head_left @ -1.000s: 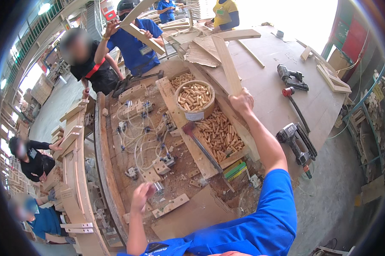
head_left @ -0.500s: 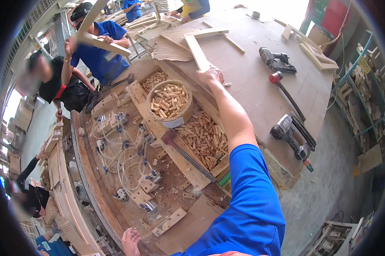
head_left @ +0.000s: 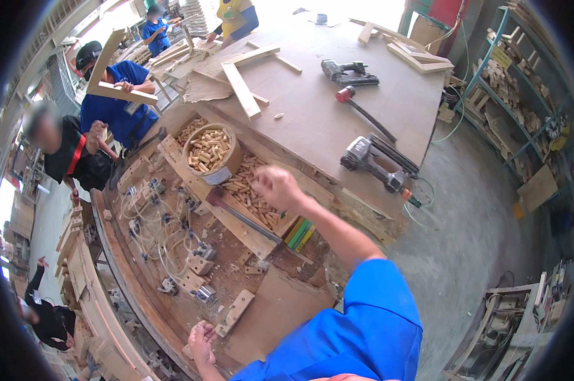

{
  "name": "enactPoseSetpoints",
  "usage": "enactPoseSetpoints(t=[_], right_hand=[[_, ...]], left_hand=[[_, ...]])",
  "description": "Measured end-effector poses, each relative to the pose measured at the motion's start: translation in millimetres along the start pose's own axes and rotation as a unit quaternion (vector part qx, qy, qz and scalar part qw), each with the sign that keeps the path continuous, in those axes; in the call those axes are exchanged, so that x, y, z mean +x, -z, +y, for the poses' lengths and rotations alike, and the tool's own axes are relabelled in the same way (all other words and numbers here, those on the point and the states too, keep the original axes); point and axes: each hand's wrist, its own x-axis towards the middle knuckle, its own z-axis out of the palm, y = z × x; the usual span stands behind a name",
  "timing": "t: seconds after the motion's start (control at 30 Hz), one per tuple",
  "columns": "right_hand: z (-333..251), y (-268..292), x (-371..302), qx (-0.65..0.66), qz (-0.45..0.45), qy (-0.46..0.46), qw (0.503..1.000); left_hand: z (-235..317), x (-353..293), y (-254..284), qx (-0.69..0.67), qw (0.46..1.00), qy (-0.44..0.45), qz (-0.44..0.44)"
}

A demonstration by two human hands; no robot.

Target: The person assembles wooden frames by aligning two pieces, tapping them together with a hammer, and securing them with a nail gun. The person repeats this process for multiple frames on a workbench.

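Note:
My right hand (head_left: 277, 188) hovers above the loose wooden dowels (head_left: 238, 185) in the bench tray. Its fingers look curled but are smeared by motion, so I cannot make out whether anything is in them. Low in the view, my left hand (head_left: 202, 343) is held over the bench with fingers loosely apart and nothing in it, near a drilled wooden block (head_left: 235, 313). A round tub (head_left: 224, 166) full of dowels stands in the tray. Beside it lies a hammer (head_left: 242, 213). Farther off, an L-shaped wooden frame piece (head_left: 241, 91) rests on the table.
On the table (head_left: 306, 114) lie two nail guns (head_left: 372, 166) and a red-headed mallet (head_left: 365, 113). Clamps with clear hoses (head_left: 166, 222) cover the bench's left part. Several co-workers stand to the left and back; one holds a wooden frame piece (head_left: 123, 94). Shelves of wood offcuts (head_left: 512, 95) are at right.
My right hand has let go of the L-shaped frame piece and drawn back toward me over the dowels. My left hand has risen slightly. The whole view has turned toward the right.

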Motion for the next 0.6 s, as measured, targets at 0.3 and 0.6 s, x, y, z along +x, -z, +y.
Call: enactPoseSetpoints(t=[0.3,0.6], right_hand=[[-35.5,-9.4,-249.3,0.044,-0.068,-0.187,0.979],[-92.5,-41.8,-344.6,-0.095,-0.268,-0.080,0.955]], left_hand=[[-22.9,-32.8,-37.3,0.084,0.990,-0.030,-0.112],[-50.1,-65.2,-27.9,0.090,0.978,-0.069,-0.177]])
